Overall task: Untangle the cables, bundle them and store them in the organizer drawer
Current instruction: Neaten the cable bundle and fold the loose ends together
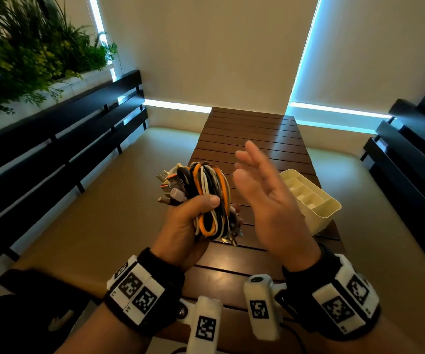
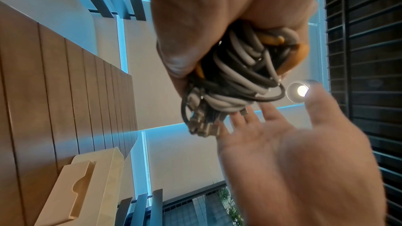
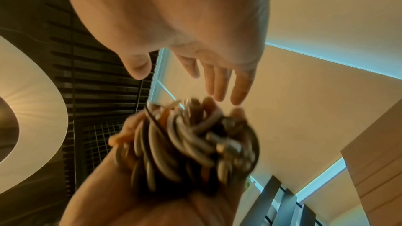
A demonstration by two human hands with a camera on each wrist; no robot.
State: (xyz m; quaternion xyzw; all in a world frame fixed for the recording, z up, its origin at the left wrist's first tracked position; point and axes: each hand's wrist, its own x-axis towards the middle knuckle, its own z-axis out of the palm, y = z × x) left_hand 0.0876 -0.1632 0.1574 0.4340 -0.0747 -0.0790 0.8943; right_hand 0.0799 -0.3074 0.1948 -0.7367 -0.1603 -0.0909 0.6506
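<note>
My left hand (image 1: 193,215) grips a thick bundle of orange, black and white cables (image 1: 206,198), held up above the near part of the wooden table (image 1: 252,131). USB plugs stick out of the bundle at its upper left. The same cable bundle (image 2: 234,78) fills the left wrist view, and the cable bundle (image 3: 187,145) is blurred in the right wrist view. My right hand (image 1: 265,192) hovers just right of the bundle with straight, spread fingers and holds nothing. The cream organizer drawer (image 1: 311,200) stands on the table behind the right hand, its compartments showing.
The slatted table is flanked by tan padded benches (image 1: 99,208) with dark slatted backrests (image 1: 61,139). Green plants (image 1: 27,47) fill the upper left. Blinds with bright gaps cover the far wall. The organizer drawer (image 2: 87,186) lies near the table's right edge.
</note>
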